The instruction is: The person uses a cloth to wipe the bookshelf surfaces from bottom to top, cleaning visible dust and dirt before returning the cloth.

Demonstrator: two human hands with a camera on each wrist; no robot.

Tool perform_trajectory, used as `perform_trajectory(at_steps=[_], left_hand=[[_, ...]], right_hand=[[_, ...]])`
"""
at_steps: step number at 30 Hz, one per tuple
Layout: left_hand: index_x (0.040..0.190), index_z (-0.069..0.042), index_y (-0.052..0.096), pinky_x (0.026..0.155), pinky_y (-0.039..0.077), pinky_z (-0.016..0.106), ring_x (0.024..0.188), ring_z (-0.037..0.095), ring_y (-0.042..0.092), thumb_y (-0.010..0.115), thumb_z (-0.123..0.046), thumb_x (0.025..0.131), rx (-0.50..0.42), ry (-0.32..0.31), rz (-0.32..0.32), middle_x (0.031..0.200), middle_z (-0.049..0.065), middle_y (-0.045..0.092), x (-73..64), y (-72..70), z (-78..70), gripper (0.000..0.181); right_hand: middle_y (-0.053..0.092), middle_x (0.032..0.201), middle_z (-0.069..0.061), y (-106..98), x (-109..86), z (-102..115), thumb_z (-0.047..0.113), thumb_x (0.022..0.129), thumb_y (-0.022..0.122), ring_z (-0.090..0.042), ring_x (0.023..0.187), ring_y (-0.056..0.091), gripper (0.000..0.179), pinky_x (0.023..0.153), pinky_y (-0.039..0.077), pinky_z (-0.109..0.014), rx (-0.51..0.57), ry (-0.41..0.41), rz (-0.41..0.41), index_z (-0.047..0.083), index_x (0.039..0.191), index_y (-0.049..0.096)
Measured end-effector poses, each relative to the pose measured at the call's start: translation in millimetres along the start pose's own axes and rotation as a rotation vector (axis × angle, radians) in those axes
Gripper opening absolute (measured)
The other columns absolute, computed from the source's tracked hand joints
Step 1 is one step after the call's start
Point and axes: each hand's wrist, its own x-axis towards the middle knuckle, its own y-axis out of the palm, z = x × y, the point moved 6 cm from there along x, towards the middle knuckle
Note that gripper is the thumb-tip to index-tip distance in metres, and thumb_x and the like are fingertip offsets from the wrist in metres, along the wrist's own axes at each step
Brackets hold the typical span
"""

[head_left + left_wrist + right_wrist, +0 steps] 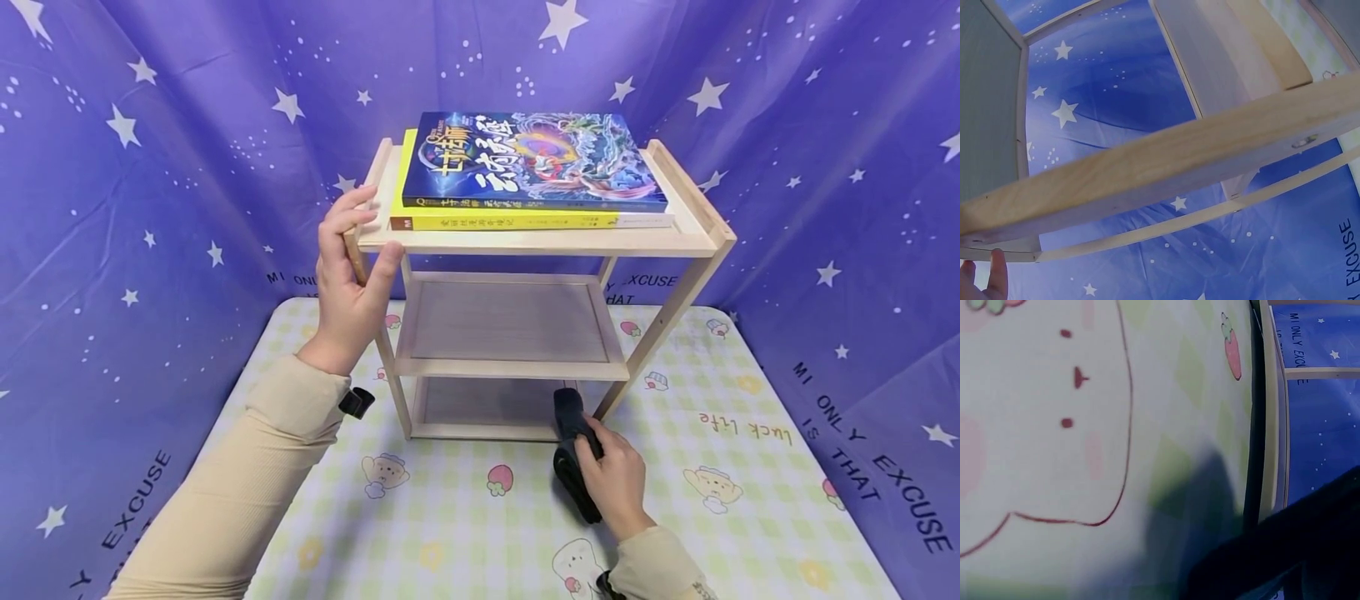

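Note:
A small wooden shelf (510, 368) with three tiers stands on the cloth. My left hand (347, 279) holds its top left corner, fingers over the side rail and thumb at the front edge. In the left wrist view, fingertips (997, 275) show by a corner of the wooden frame. Low at the shelf's front right, my right hand (617, 477) grips a long black object (567, 408) with a narrow upper end and a thicker lower part; I cannot tell its kind. Its upper end overlaps the bottom tier. In the right wrist view the black object (1254, 565) looms large and dark.
On the top tier, a blue illustrated book (540, 158) lies over a yellow book (540, 220). A checked cloth (465, 533) with cartoon prints covers the table. Purple starry curtains (187, 150) stand close behind and on both sides.

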Motion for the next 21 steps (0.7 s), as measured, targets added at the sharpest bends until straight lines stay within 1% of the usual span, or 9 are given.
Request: perform_trajectory(at_steps=[5,7,10,13,16,17,18,19,21], left_hand=[[0.117,0.002,0.043,0.115,0.036,0.038,0.143,0.021,0.036,0.053,-0.056,0.096,0.009,-0.006,-0.003,0.142,0.02,0.048,-0.9,-0.7,0.5,0.062],[0.117,0.002,0.043,0.115,0.037,0.039,0.143,0.021,0.037,0.054,-0.055,0.096,0.0,-0.005,-0.007,0.142,0.02,0.048,-0.7,-0.8,0.6,0.062],[0.117,0.003,0.043,0.114,0.037,0.04,0.142,0.023,0.038,0.055,-0.053,0.096,-0.016,0.003,-0.013,0.141,0.021,0.048,0.0,-0.8,0.5,0.061],[0.117,0.004,0.043,0.114,0.038,0.04,0.142,0.023,0.039,0.055,-0.052,0.096,-0.032,0.003,-0.015,0.141,0.021,0.048,0.1,-0.1,0.7,0.061],[0.117,0.004,0.043,0.114,0.038,0.04,0.141,0.023,0.039,0.055,-0.053,0.096,-0.043,-0.003,-0.015,0.141,0.021,0.048,0.1,0.7,0.9,0.061],[0.117,0.004,0.043,0.114,0.038,0.04,0.142,0.023,0.039,0.055,-0.053,0.096,-0.041,-0.004,-0.014,0.141,0.021,0.048,-0.1,0.9,0.9,0.061],[0.117,0.004,0.043,0.115,0.037,0.04,0.142,0.023,0.039,0.055,-0.052,0.096,-0.042,-0.005,-0.013,0.141,0.021,0.048,-0.1,1.1,0.9,0.061],[0.117,0.004,0.043,0.115,0.037,0.04,0.142,0.022,0.039,0.055,-0.052,0.096,-0.043,-0.005,-0.013,0.141,0.021,0.048,-0.1,1.1,0.9,0.061],[0.117,0.004,0.043,0.115,0.037,0.04,0.142,0.023,0.039,0.055,-0.052,0.097,-0.039,-0.003,-0.01,0.141,0.021,0.048,0.0,1.1,0.5,0.06]], right_hand=[[0.074,0.091,-0.022,3,2.3,4,0.002,0.081,0.069,-0.036,0.071,0.07,0.029,0.06,0.053,-0.05,0.023,0.012,0.012,0.0,0.109,0.074],[0.074,0.084,-0.021,5,4.0,6,0.002,0.082,0.07,-0.03,0.06,0.066,0.029,0.053,0.051,-0.043,0.026,0.019,0.02,0.002,0.111,0.073],[0.072,0.073,-0.018,8,8.2,7,0.003,0.082,0.072,-0.015,0.044,0.052,0.03,0.045,0.042,-0.031,0.022,0.029,0.033,0.003,0.112,0.073],[0.066,0.06,-0.012,13,12.7,7,0.004,0.084,0.071,-0.002,0.039,0.036,0.03,0.042,0.033,-0.025,0.014,0.049,0.064,0.006,0.115,0.072],[0.054,0.049,-0.002,17,15.8,7,0.005,0.086,0.07,0.005,0.04,0.03,0.031,0.042,0.03,-0.023,0.0,0.058,0.097,0.008,0.117,0.072],[0.056,0.051,-0.003,19,16.6,7,0.005,0.087,0.069,0.006,0.039,0.027,0.031,0.041,0.029,-0.022,-0.003,0.057,0.11,0.009,0.117,0.072],[0.053,0.05,-0.002,21,17.2,6,0.005,0.088,0.068,0.006,0.038,0.024,0.031,0.04,0.027,-0.022,-0.01,0.056,0.127,0.01,0.118,0.072],[0.057,0.052,-0.004,23,17.7,6,0.005,0.088,0.068,0.005,0.038,0.024,0.031,0.04,0.027,-0.022,-0.018,0.052,0.142,0.011,0.118,0.072],[0.069,0.068,-0.012,30,17.9,3,0.006,0.09,0.066,0.0,0.038,0.027,0.031,0.041,0.027,-0.024,-0.047,0.053,0.191,0.013,0.119,0.073]])
